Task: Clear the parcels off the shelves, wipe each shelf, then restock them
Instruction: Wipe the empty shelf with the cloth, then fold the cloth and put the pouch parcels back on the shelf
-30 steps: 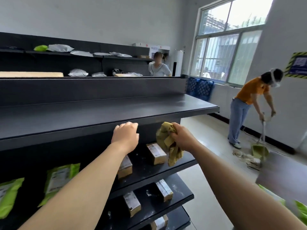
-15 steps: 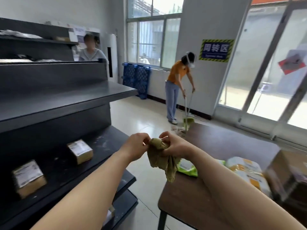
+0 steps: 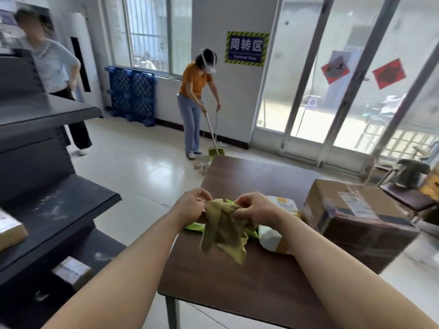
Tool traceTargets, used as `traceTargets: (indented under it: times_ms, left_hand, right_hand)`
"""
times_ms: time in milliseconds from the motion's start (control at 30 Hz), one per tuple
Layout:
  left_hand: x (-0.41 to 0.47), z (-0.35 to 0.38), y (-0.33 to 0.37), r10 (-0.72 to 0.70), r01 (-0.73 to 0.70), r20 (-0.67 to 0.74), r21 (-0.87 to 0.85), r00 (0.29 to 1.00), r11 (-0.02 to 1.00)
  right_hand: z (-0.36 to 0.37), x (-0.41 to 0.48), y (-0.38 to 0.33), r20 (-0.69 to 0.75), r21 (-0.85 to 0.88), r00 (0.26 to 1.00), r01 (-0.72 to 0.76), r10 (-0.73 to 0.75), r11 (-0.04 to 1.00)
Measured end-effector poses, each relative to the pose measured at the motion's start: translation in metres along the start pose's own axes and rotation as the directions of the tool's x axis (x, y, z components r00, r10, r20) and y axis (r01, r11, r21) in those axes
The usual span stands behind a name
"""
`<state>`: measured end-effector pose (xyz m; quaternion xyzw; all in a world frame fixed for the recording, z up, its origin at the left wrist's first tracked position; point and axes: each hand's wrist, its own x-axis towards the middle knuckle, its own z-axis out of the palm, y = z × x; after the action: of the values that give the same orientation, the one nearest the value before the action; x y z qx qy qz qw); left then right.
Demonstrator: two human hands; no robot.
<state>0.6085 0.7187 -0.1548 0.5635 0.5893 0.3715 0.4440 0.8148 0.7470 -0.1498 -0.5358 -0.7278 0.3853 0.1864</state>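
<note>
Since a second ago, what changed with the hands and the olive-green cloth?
The left hand left the black metal shelf and now pinches the crumpled olive-green cloth alongside the right hand, over the brown wooden table. The right hand kept its grip throughout.

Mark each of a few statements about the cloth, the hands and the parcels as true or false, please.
1. The left hand and the right hand both pinch the cloth. True.
2. The cloth lies spread flat on a shelf. False: it hangs bunched from both hands above the table.
3. A large cardboard box stands to the right of the hands. True.
4. The lower shelves are bare. False: small cardboard parcels sit on them.
</note>
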Motion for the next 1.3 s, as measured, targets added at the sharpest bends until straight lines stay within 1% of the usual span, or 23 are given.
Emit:
traceTargets:
  times_ms: [33, 67, 100, 167, 233, 300, 367, 433, 567, 667, 733, 833, 933, 967, 1100, 1300]
  left_hand:
    - [0.003, 0.01, 0.001, -0.045, 0.049, 0.044, -0.08, 0.998, 0.996]
    - [0.006, 0.021, 0.0, -0.071, 0.081, 0.088, -0.121, 0.994, 0.989]
    - [0.01, 0.03, -0.003, -0.072, 0.084, 0.112, -0.107, 0.991, 0.991]
    - [0.02, 0.049, -0.011, -0.046, 0.04, 0.121, 0.058, 0.992, 0.998]
    - [0.026, 0.068, -0.017, 0.005, -0.025, 0.09, 0.225, 0.996, 0.974]
    - [0.033, 0.085, -0.023, 0.048, -0.069, 0.077, 0.308, 0.996, 0.949]
    - [0.041, 0.096, -0.029, 0.056, -0.091, 0.106, 0.361, 0.993, 0.928]
    - [0.048, 0.104, -0.036, 0.052, -0.1, 0.131, 0.397, 0.99, 0.912]
    - [0.065, 0.114, -0.049, 0.026, -0.078, 0.142, 0.375, 0.99, 0.924]
    - [0.077, 0.124, -0.057, 0.02, -0.068, 0.158, 0.302, 0.987, 0.951]
    - [0.083, 0.131, -0.069, -0.009, -0.044, 0.172, 0.302, 0.985, 0.952]
    - [0.086, 0.143, -0.099, -0.096, -0.01, 0.224, 0.43, 0.97, 0.903]
    - [0.087, 0.153, -0.135, -0.183, -0.02, 0.288, 0.582, 0.94, 0.813]
    - [0.086, 0.155, -0.144, -0.211, -0.018, 0.303, 0.609, 0.929, 0.793]
    - [0.09, 0.159, -0.171, -0.288, 0.009, 0.327, 0.646, 0.9, 0.763]
    - [0.104, 0.171, -0.19, -0.288, 0.064, 0.291, 0.594, 0.912, 0.802]
  right_hand:
    - [-0.004, -0.002, 0.007, -0.004, 0.028, 1.0, -0.011, 0.011, 1.0]
    - [-0.009, -0.004, 0.015, -0.009, 0.046, 1.0, -0.017, 0.018, 0.999]
    - [-0.013, -0.007, 0.022, -0.011, 0.06, 1.0, -0.019, 0.02, 0.998]
    - [-0.021, -0.012, 0.035, -0.006, 0.084, 1.0, -0.029, 0.03, 0.996]
    - [-0.026, -0.017, 0.049, -0.012, 0.082, 0.999, -0.044, 0.045, 0.996]
    - [-0.029, -0.021, 0.063, -0.034, 0.044, 0.997, -0.067, 0.068, 0.997]
    - [-0.03, -0.024, 0.078, -0.079, -0.035, 0.994, -0.082, 0.079, 0.996]
    - [-0.031, -0.027, 0.094, -0.138, -0.07, 0.985, -0.114, 0.104, 0.991]
    - [-0.032, -0.028, 0.117, -0.257, -0.1, 0.951, -0.205, 0.173, 0.974]
    - [-0.029, -0.025, 0.136, -0.34, -0.112, 0.914, -0.273, 0.221, 0.955]
    - [-0.021, -0.025, 0.15, -0.368, -0.078, 0.886, -0.332, 0.282, 0.94]
    - [0.004, -0.025, 0.174, -0.34, -0.057, 0.859, -0.424, 0.382, 0.904]
    - [0.036, -0.024, 0.195, -0.282, -0.08, 0.836, -0.51, 0.471, 0.856]
    - [0.045, -0.024, 0.202, -0.263, -0.088, 0.828, -0.531, 0.495, 0.843]
    - [0.072, -0.025, 0.221, -0.23, -0.098, 0.785, -0.607, 0.576, 0.788]
    - [0.087, -0.006, 0.241, -0.303, -0.072, 0.725, -0.664, 0.618, 0.744]
